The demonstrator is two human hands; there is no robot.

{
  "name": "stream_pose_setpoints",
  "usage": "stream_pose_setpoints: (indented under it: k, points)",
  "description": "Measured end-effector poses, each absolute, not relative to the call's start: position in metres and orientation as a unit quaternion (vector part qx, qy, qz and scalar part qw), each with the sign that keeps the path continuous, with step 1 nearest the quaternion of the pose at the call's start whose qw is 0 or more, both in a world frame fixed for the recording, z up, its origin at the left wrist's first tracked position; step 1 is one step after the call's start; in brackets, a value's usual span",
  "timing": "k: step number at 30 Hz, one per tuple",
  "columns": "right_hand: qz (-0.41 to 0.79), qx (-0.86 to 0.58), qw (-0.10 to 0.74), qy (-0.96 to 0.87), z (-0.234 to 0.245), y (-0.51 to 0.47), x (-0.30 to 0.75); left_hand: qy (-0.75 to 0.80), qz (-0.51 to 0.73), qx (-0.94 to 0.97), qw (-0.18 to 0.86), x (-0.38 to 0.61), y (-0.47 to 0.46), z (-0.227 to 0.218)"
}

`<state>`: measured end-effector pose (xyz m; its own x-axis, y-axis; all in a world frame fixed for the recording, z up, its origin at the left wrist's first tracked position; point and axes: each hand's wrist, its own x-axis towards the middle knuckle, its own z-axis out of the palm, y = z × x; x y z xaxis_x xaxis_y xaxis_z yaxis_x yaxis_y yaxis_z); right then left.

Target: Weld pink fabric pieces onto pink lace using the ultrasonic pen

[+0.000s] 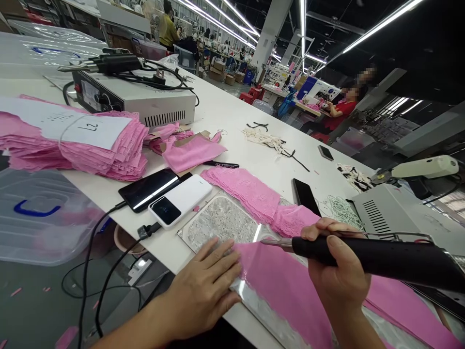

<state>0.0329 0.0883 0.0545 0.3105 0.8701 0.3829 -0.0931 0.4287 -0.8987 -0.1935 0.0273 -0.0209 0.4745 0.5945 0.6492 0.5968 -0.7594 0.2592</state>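
Note:
My right hand (339,271) is wrapped round the thick black handle of a corded-looking hand tool (330,249) with a narrow metal tip. The tip reaches left to the upper edge of a pink fabric piece (279,286), close to its corner; whether it touches cannot be made out. My left hand (209,286) lies flat, fingers stretched out, at the left end of that fabric and over a shiny patterned plate (223,220). Beyond the plate lies a stack of pink lace pieces (247,191). More pink fabric (410,305) lies under and right of my right wrist.
A tied pink stack (123,155) with a paper label stands at left, before a control box (160,106) carrying a similar tool. A white power bank (181,201), phone (148,189) and hanging cables (92,257) border the table's left edge. Another box (385,208) stands right.

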Motion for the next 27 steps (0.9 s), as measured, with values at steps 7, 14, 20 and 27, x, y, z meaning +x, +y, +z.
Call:
stream_pose_setpoints:
  k: [7,14,20,27]
  points:
    - [0.341,-0.410,0.690,-0.489,0.053,0.089,0.035,-0.349,-0.381,-0.856,0.001,-0.193,0.027,-0.020]
    - [0.350,-0.390,0.702,-0.482,0.054,0.087,0.028,-0.347,-0.392,-0.852,-0.004,-0.192,0.027,-0.019]
    - [0.369,-0.386,0.696,-0.481,0.055,0.086,0.022,-0.348,-0.397,-0.849,0.000,-0.192,0.026,-0.018]
    - [0.369,-0.391,0.695,-0.477,0.051,0.087,0.021,-0.350,-0.397,-0.849,-0.007,-0.193,0.025,-0.020]
